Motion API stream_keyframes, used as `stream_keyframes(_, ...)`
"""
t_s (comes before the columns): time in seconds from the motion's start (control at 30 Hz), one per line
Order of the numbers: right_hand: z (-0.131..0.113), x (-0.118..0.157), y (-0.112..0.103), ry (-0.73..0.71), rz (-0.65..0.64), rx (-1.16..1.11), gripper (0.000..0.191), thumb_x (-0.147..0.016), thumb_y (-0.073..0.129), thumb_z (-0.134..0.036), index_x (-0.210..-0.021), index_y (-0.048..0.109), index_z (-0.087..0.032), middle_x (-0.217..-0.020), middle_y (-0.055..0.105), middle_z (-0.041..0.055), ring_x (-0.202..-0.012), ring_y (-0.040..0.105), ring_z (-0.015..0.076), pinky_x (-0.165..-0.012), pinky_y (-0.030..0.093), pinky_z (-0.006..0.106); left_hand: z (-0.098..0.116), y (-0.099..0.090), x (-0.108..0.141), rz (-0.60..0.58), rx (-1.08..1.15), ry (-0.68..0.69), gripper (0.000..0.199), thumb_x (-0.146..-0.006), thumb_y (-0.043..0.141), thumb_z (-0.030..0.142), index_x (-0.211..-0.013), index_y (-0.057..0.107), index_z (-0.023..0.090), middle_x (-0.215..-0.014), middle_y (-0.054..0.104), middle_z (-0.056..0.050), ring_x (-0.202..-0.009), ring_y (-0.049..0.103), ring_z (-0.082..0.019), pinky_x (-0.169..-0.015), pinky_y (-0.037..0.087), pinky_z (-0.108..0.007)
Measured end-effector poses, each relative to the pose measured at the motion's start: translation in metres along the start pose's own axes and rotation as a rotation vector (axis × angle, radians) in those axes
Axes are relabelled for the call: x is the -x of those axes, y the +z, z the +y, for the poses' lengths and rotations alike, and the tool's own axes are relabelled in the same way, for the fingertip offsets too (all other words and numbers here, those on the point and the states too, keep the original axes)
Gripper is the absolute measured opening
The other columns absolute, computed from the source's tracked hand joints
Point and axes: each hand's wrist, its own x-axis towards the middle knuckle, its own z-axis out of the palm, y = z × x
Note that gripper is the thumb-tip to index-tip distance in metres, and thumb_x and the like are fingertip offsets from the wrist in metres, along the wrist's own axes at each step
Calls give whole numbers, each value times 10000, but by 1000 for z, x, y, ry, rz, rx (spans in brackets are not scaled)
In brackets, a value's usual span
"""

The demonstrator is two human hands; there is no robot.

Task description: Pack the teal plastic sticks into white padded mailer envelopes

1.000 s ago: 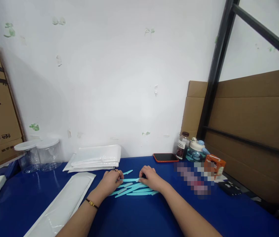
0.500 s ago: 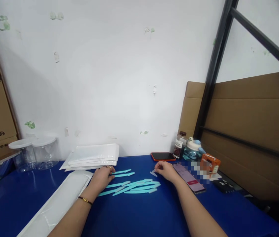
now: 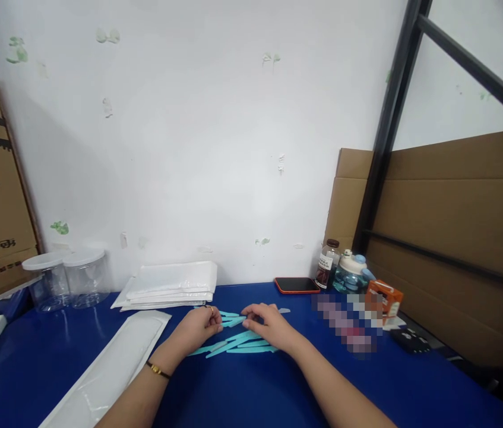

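Observation:
Several turquoise eyebrow razors [image 3: 237, 343] lie in a loose, overlapping group on the blue tabletop. My left hand [image 3: 200, 328] is closed in a pinch on one razor [image 3: 233, 322], just above the group. Its blade end points right, toward my right hand [image 3: 269, 326]. The right fingertips are pinched together at that end; what they hold, perhaps a small clear cover, is too small to make out. More razors [image 3: 228, 314] lie just behind the hands. A small clear piece [image 3: 284, 310] lies on the table beyond my right hand.
A long white padded mailer [image 3: 113, 362] lies at left, with a stack of white mailers [image 3: 168, 284] behind. Two clear lidded jars [image 3: 86, 279] stand back left. At back right are a phone [image 3: 296, 285], a brown-capped bottle [image 3: 326, 267], a water bottle [image 3: 350, 274] and an orange box [image 3: 383, 300].
My right hand has moved left from the small clear pieces to the razor at my left hand. The left hand has shifted slightly right and now holds a razor. The view has tilted slightly.

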Motion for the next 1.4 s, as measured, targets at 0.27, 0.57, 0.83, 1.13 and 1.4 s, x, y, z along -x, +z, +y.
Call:
stream_keyframes(0.27,42,1,-33,133,132,-13,243,-831,498,-340,-853,684,-186,-667,652,18,-624,566,156,-604,378,256,-7,-3,-6,109,-127,-21,118,-737,543,298,-759,613,205,-745,633,3,-706,560,-145,-627,359,-229)
stream_keyframes(0.57,53,11,-42,177,95,240,134,-720,631,-358,-772,691,-250,-853,612,10,-830,546,183,-802,297,343,-7,-4,-1,172,-141,-35,208,-739,565,323,-923,603,233,-885,620,-4,-844,566,-165,-718,377,-248)
stream_keyframes(0.83,43,6,-22,116,-51,206,88,-723,657,-283,-742,623,-204,-809,597,-5,-848,520,172,-806,297,317,11,3,5,96,-85,62,257,-800,494,421,-917,621,230,-889,618,-10,-819,557,-158,-698,373,-235)
stream_keyframes(1.13,47,9,-40,148,22,4,159,-743,621,-338,-751,621,-178,-684,623,-5,-681,537,147,-679,365,266,7,-6,-2,138,-272,69,260,-858,422,302,-754,650,233,-821,665,-9,-846,570,-177,-745,330,-274)
stream_keyframes(1.4,51,14,-49,175,129,186,103,-752,614,-305,-749,647,-207,-823,622,0,-772,551,159,-785,324,308,-18,-16,7,204,-294,-101,190,-765,531,328,-904,644,264,-875,638,-5,-864,558,-191,-710,350,-271)
